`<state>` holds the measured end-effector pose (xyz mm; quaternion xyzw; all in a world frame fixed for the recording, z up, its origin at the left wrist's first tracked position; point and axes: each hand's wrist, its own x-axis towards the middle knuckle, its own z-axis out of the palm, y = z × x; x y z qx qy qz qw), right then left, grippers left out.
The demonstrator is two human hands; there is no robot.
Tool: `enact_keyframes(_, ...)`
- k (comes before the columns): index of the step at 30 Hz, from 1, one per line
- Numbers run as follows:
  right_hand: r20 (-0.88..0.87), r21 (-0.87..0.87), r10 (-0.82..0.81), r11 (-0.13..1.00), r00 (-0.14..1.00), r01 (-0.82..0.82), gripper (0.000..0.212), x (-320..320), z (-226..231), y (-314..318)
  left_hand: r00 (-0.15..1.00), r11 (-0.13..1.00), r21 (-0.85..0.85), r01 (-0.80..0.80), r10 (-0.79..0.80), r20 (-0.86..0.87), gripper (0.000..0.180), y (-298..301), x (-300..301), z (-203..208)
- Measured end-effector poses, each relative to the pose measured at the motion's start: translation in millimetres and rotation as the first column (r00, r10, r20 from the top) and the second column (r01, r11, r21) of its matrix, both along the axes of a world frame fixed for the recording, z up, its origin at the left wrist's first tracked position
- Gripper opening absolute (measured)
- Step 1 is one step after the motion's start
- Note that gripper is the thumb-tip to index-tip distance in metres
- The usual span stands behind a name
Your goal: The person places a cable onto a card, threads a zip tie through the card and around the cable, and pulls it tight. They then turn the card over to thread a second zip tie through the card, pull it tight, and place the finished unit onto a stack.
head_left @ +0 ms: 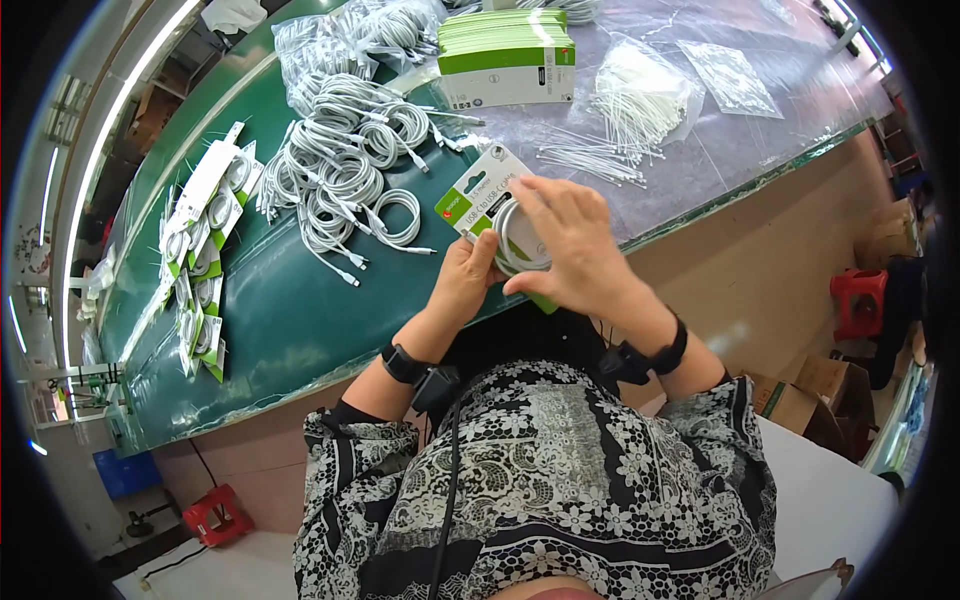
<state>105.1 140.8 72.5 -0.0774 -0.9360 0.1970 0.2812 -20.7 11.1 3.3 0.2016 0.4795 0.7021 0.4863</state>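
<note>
Just in front of me, a green and white cardboard backing card (462,196) is held tilted above the table's near edge. A coiled white cable (508,256) lies against its face. My left hand (466,276) is closed on the card and coil at their left side, thumb on top. Over the right side of the coil, my right hand (578,240) has its fingers stretched out and its thumb apart. It covers part of the cable and card; whether its fingertips touch them I cannot tell.
Loose coiled white cables (335,165) are heaped left of centre. Carded cables (205,250) overlap further left. A box of upright green and white cards (507,78) stands at the back. White cable ties (635,105) spill from a clear bag at right, beside another clear bag (730,78).
</note>
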Motion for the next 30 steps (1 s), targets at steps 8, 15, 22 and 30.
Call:
enact_keyframes(8,0.102,0.076,0.039,0.996,0.994,-0.046,0.073,1.4,-20.2,-5.3,0.998,0.998,0.053,-0.045,0.043,0.041,0.039,-6.7,15.9,-6.8)
enact_keyframes(15,0.12,0.197,0.028,0.979,0.992,-0.051,0.067,3.5,-27.5,-7.5,1.0,0.999,0.043,0.024,-0.025,0.016,0.035,-10.1,23.2,-8.1)
enact_keyframes(22,0.204,0.096,0.127,0.984,0.971,-0.149,0.072,7.1,-22.0,6.6,0.983,0.994,0.03,-0.104,0.098,0.158,0.037,0.3,28.1,-10.4)
enact_keyframes(30,-0.05,-0.105,0.204,0.972,0.978,-0.208,0.048,30.8,-20.8,25.5,0.955,0.979,0.128,-0.156,0.116,0.275,0.035,-1.7,28.4,2.4)
